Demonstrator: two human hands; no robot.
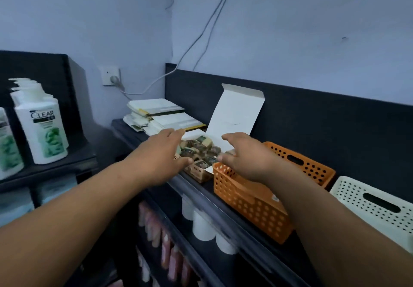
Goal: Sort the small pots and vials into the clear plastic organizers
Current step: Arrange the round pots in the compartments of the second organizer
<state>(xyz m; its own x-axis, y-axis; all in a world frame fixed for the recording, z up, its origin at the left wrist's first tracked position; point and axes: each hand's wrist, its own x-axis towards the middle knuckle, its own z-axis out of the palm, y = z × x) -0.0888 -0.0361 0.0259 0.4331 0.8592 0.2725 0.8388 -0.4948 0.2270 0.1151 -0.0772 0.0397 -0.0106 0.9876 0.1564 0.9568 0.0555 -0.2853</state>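
Two spread hands flanked the open carton [199, 171] of small pots [201, 150] near the shelf top's [127, 133] front edge: left hand [161, 159] at its left side, right hand [243, 161] at its right (fingers loosely straight, contact unclear), above the orange basket [245, 206].

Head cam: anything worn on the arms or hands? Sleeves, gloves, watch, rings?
Nothing visible. Left hand and right hand are ungloved, no rings seen. Left forearm and right forearm are uncovered to the frame edge: no sleeves, watch or bands.
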